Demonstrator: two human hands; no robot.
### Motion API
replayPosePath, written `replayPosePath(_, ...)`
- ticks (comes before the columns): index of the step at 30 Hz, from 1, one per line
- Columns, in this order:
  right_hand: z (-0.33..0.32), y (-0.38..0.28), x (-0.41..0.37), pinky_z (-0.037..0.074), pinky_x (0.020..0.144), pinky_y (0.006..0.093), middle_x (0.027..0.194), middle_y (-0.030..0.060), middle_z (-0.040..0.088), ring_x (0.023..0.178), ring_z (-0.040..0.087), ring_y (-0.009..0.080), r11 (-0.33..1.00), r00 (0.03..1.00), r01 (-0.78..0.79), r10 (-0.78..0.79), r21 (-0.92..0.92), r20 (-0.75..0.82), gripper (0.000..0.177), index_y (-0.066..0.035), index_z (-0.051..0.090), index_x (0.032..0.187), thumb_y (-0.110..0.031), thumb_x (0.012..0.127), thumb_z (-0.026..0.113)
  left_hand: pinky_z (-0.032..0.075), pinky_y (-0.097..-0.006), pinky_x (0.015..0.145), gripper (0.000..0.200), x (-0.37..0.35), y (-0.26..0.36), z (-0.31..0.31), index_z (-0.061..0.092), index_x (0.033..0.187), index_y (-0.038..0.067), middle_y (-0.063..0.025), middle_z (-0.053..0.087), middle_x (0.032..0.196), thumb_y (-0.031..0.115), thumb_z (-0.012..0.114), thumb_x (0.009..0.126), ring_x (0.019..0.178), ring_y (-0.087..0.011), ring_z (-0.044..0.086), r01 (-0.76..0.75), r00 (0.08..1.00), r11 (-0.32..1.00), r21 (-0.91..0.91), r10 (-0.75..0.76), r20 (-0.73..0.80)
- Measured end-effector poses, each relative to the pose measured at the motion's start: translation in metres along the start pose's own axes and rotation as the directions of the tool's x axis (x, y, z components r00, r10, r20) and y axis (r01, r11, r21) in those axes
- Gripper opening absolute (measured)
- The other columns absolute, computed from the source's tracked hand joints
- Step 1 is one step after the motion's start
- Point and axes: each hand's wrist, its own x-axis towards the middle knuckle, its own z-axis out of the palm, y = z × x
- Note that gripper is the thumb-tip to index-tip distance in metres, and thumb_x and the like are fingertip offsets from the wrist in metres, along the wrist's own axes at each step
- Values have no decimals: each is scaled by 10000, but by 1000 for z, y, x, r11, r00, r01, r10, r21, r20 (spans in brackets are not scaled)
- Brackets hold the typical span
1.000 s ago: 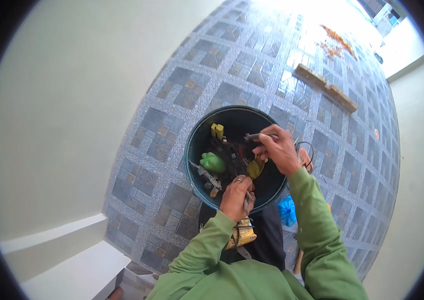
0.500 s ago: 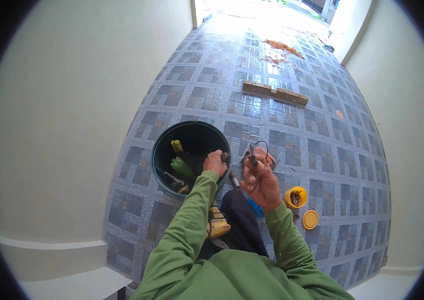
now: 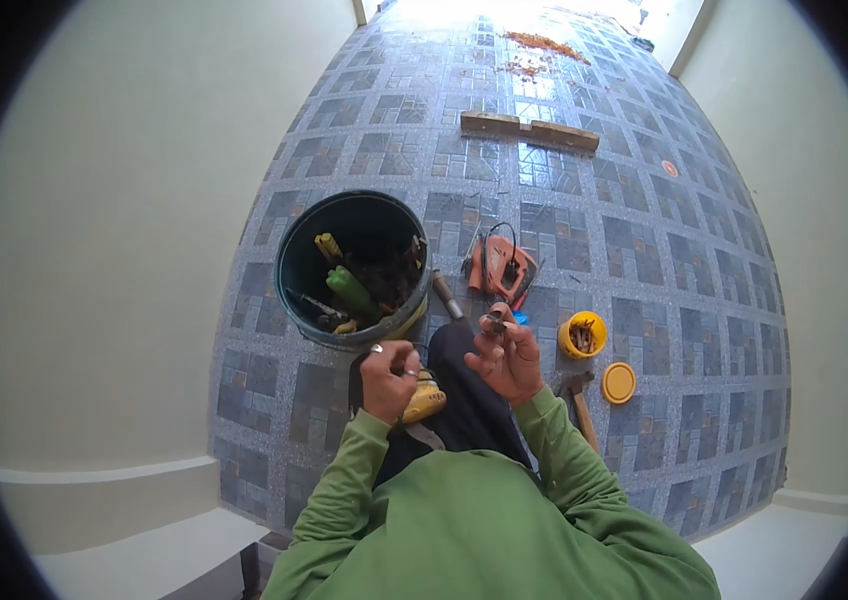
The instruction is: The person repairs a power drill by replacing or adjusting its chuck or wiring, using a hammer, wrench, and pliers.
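My right hand (image 3: 512, 368) pinches a small dark metal piece (image 3: 496, 318) between thumb and fingertips, raised above my knee. My left hand (image 3: 389, 383) is closed, its fingers curled inward; what they hold, if anything, is hidden. Right beside that hand lies a yellow power tool (image 3: 426, 398), partly covered by hand and leg. A dark bucket (image 3: 289, 300) stands ahead of my left hand with a green bottle-like object (image 3: 349, 290) and other tools inside. Between bucket and right hand, a short metal rod (image 3: 449, 295) rests on the floor.
An orange power tool (image 3: 510, 265) with a black cord lies beyond my right hand. To the right are a yellow tub (image 3: 582, 335) of small brown pieces, its yellow lid (image 3: 619, 383) and a hammer (image 3: 582, 410). A wooden plank (image 3: 529, 131) lies farther off, between pale walls.
My left hand has drawn back from the bucket's rim toward my lap, beside the yellow power tool. My right hand still pinches the small metal piece. The view has tilted down.
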Motion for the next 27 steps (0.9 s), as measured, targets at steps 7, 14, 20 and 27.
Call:
replayPosePath(7,-27,8,-35,515,723,352,1127,90,669,754,598,139,999,997,-21,23,26,-75,224,-136,565,1201,-163,983,518,524,-457,854,410,-30,-31,23,656,1035,29,-209,675,1010,342,736,784,972,-380,654,179,906,837,517,-345,245)
replayPosePath(14,-47,9,-45,504,675,317,960,73,702,672,587,110,954,904,-183,68,-236,-423,178,-97,621,1106,-224,996,562,483,-511,956,679,12,-52,56,638,1129,17,-237,623,1210,586,712,764,1124,-416,606,105,753,635,765,-553,356)
replayPosePath(20,-62,23,-52,490,600,284,812,24,667,583,554,100,950,785,-203,13,-238,-620,274,-85,617,974,-357,987,596,416,-475,1052,738,16,-64,74,561,1319,65,-208,588,1322,624,613,839,1264,-406,524,201,516,483,852,-792,327)
replayPosePath(27,-63,26,-70,438,582,271,687,-40,555,532,489,71,957,722,-250,83,-148,-687,352,-80,580,942,-426,1001,546,425,-461,1052,619,24,-68,85,584,1290,32,-217,584,1326,453,603,837,1245,-348,562,50,437,501,864,-789,432)
